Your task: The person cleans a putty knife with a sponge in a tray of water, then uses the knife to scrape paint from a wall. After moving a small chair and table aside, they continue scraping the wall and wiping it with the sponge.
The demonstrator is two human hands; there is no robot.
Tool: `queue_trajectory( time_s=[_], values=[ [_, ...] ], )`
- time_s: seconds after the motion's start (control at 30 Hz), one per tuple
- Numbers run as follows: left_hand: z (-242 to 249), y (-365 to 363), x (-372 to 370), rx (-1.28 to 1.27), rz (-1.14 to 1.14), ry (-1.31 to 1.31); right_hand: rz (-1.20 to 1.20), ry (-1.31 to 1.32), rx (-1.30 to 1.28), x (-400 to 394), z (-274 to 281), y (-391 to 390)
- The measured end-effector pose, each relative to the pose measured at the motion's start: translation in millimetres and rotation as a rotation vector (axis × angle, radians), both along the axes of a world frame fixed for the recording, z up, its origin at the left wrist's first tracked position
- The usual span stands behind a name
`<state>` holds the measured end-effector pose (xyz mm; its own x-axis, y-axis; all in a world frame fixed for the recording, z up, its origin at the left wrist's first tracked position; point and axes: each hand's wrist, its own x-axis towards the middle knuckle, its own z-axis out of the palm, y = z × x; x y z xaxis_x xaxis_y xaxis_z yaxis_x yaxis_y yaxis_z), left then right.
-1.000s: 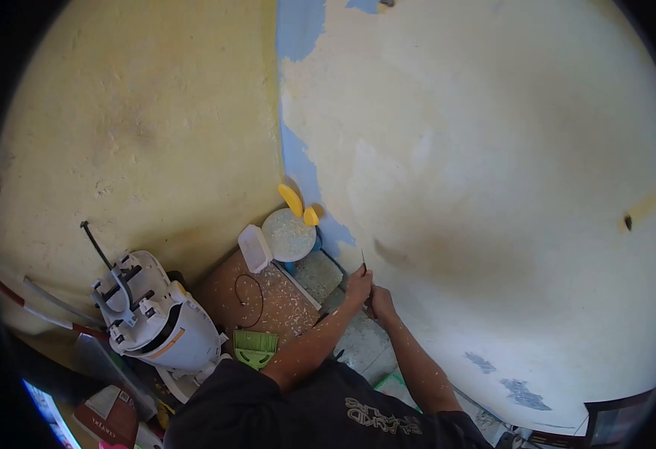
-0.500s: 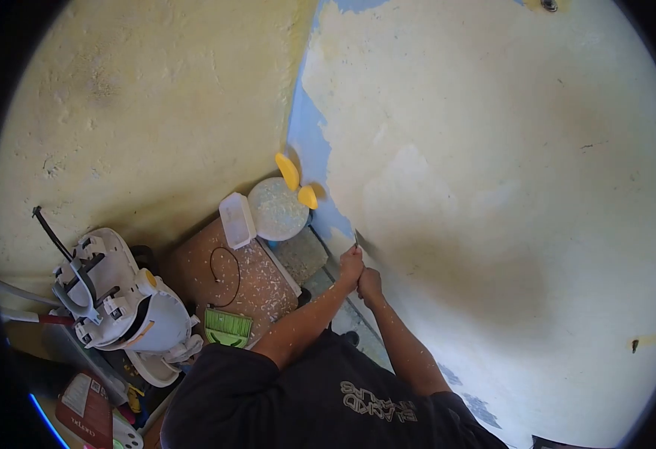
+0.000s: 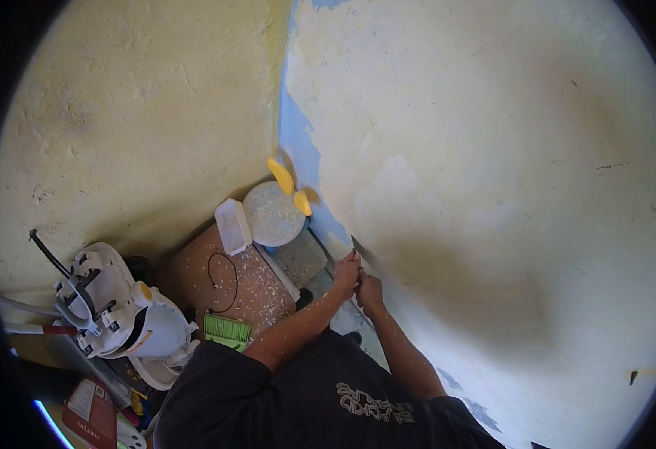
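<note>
Both hands are together in front of my body, close to the pale wall. My left hand is closed around the handle of a scraper, whose dark blade points up at the wall's peeled edge. Just right of it and slightly lower, my right hand is also closed on the scraper's handle; the handle is mostly hidden by the fingers. Along the corner, cream paint has come off and shows a blue layer. Paint flakes stick to my forearms.
In the corner stand a round white lid with flakes, yellow pieces and a clear plastic box. A brown board bears a black cord and a green brush. At left is a white appliance.
The view has shifted a little. My hands are slightly lower against the wall, and more of the scraper's blade shows above them. Both still grip it.
</note>
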<state>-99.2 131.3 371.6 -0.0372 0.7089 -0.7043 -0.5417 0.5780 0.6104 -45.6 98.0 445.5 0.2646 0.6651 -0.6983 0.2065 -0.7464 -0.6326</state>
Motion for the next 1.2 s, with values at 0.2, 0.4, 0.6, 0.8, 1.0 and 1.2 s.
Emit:
queue_trajectory(
  time_s=[0.2, 0.4, 0.6, 0.8, 1.0, 1.2],
  values=[
    [21, 6, -14, -0.026, -0.086, 0.027, 0.0, 0.012, 0.054, 5, -18, -2],
    [21, 14, -3, -0.044, -0.014, -0.001, -0.007, 0.006, 0.068, 6, -14, 2],
    [11, -2, -3, -0.022, -0.137, 0.105, 0.207, -0.128, 0.27, 2, -29, -10],
    [1, 14, -11, -0.03, 0.001, 0.021, 0.162, -0.238, 0.19, 5, -70, 3],
    [6, 11, -6, -0.048, -0.081, 0.021, 0.341, -0.391, 0.44, 8, -51, -13],
    [-17, -7, -2, -0.054, -0.103, 0.042, 0.411, -0.501, 0.416, 13, -91, -20]
  ],
)
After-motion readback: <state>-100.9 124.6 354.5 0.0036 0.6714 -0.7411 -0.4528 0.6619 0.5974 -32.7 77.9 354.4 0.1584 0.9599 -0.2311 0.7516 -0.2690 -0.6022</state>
